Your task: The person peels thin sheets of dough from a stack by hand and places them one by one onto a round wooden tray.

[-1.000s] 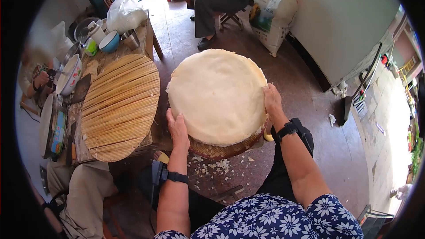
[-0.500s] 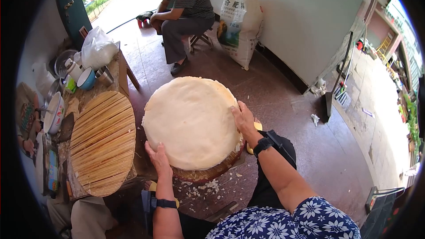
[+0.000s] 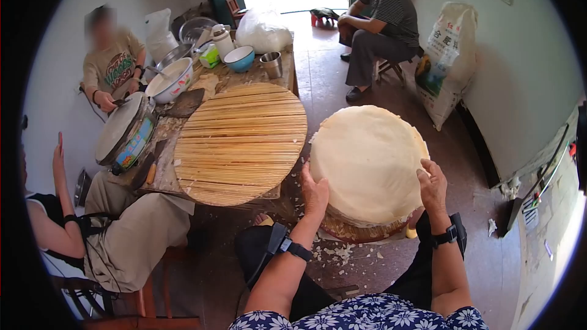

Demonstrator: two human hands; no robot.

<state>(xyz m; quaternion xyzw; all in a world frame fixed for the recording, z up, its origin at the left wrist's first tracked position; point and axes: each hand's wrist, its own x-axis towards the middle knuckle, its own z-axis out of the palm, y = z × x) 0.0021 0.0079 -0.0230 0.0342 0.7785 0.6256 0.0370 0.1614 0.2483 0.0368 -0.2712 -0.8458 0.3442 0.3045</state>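
Observation:
A thick round stack of thin pale flatbreads [image 3: 370,165] lies in front of me on a round slatted base [image 3: 348,230]. Its rim is ragged, with flakes along the right edge. My left hand [image 3: 315,192] presses the stack's left side, thumb near the upper edge and the other fingers partly hidden against the side. At the right edge, my right hand [image 3: 433,184] has its fingers bent around the rim. Left of the stack, a round mat of thin wooden sticks [image 3: 241,143] lies on the wooden table.
The table carries an enamel bowl [image 3: 171,80], a blue bowl [image 3: 239,59], a metal cup [image 3: 271,65] and a round griddle [image 3: 119,122], where a co-worker [image 3: 116,64] stands. Another person [image 3: 382,30] sits near a white sack [image 3: 447,61]. Crumbs [image 3: 345,253] litter the floor.
My view has swung left, bringing more of the table and the co-worker at the griddle into sight. Both hands stay at the stack's sides, shifted slightly along its edge.

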